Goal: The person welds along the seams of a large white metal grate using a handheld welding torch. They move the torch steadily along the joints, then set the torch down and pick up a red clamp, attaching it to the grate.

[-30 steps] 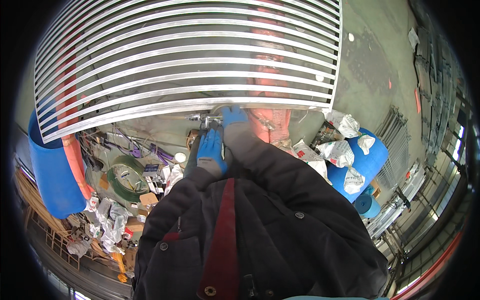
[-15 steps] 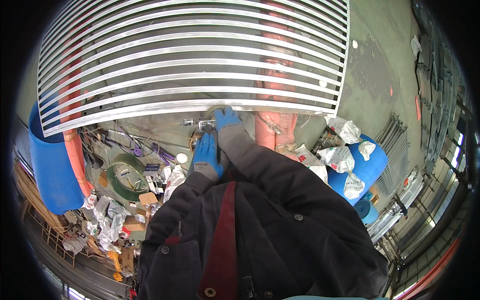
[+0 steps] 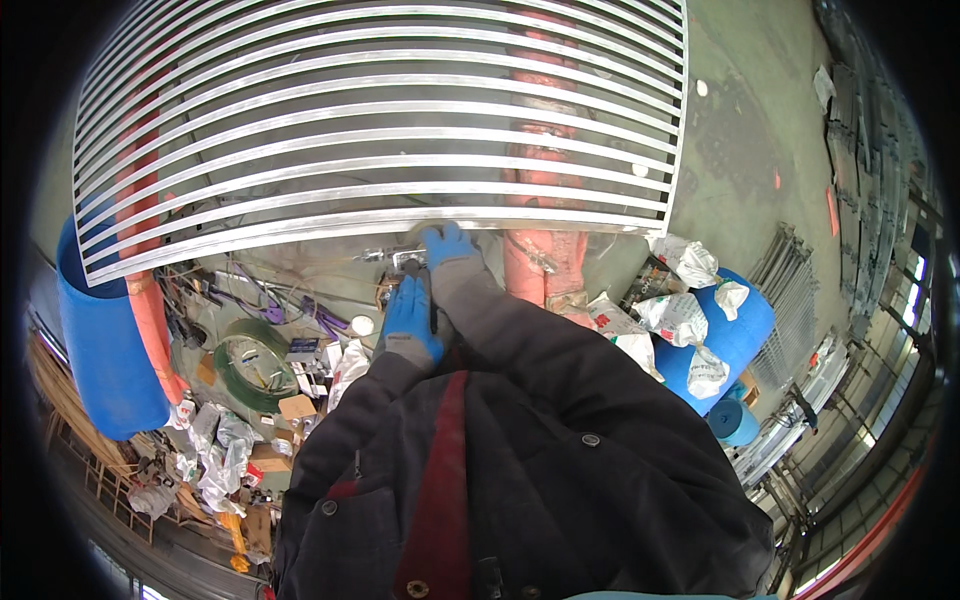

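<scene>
Both my hands wear blue and grey work gloves and are close together at the near edge of a slatted metal panel [image 3: 330, 229]. My left hand [image 3: 408, 312] is closed around the dark body of an angle grinder [image 3: 402, 259], whose shiny metal head shows past the fingers. Ahead and to the right, my right hand [image 3: 449, 244] grips the front of the grinder, its fingertips close to the panel's near rail. The grinder's disc is mostly hidden by the right hand and rail.
Pink-wrapped supports [image 3: 540, 180] hold the panel up. A blue barrel [image 3: 110, 350] stands left, another blue barrel [image 3: 735, 305] with white bags right. On the floor at left lie a green hose coil [image 3: 245, 395], cables, boxes and plastic bags. Metal bars [image 3: 790, 270] are stacked far right.
The panel sits slightly lower and further left in view. Both hands keep their grip on the grinder, with the right hand shifted slightly along the rail to the left.
</scene>
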Demonstrator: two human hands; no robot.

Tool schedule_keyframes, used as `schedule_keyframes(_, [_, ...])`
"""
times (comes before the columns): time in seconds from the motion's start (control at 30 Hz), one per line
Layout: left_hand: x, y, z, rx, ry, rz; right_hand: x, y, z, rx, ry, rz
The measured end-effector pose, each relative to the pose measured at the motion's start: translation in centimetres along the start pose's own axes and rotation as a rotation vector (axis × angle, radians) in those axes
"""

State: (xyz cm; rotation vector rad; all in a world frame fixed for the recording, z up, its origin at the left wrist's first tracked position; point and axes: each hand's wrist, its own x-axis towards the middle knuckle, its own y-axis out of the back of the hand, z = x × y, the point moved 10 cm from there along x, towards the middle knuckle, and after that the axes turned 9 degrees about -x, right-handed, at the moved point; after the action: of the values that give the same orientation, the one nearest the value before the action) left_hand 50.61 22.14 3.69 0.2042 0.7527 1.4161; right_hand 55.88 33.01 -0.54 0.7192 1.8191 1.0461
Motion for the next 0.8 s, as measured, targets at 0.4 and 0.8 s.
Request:
schedule_keyframes(0.4, [2.6, -4.3, 5.7, 0.002, -0.159, -0.106, -2.2, 1.7, 8.3, 0.081, -0.068, 0.008])
schedule_keyframes(0.8, [3.2, -5.0, 6.7, -0.011, -0.179, -0.133, -2.6, 2.1, 9.9, 0.118, -0.096, -0.059])
